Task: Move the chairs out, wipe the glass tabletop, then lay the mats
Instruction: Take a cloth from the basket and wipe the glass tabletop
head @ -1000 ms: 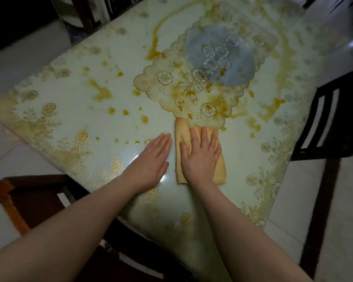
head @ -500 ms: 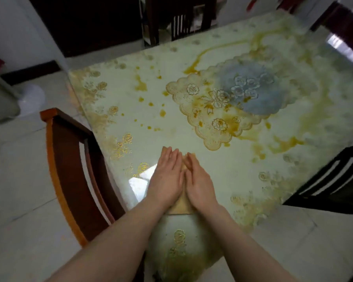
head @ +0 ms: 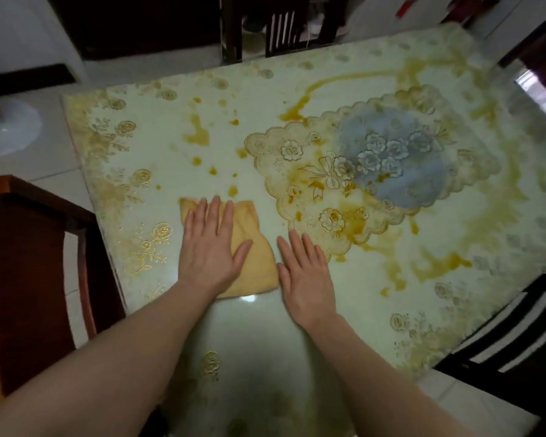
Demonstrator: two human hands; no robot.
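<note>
The glass tabletop (head: 158, 146) has a pale floral pattern and many orange-brown stains. A yellow cloth (head: 252, 247) lies flat near the front edge. My left hand (head: 210, 247) presses on it with straight, spread fingers. My right hand (head: 306, 275) lies flat on the bare glass just right of the cloth, fingers straight. A scalloped lace mat (head: 360, 178) with a blue patch and gold roses lies in the table's middle, stained at its near edge.
A brown wooden chair (head: 29, 263) stands at the left side of the table. A dark slatted chair (head: 511, 335) is at the right front corner. Another dark chair (head: 281, 29) stands beyond the far edge. White tiled floor surrounds the table.
The cloth passed from under my right hand to under my left hand and slid left. My hands came together over it, then spread apart. The view also shifted left and up.
</note>
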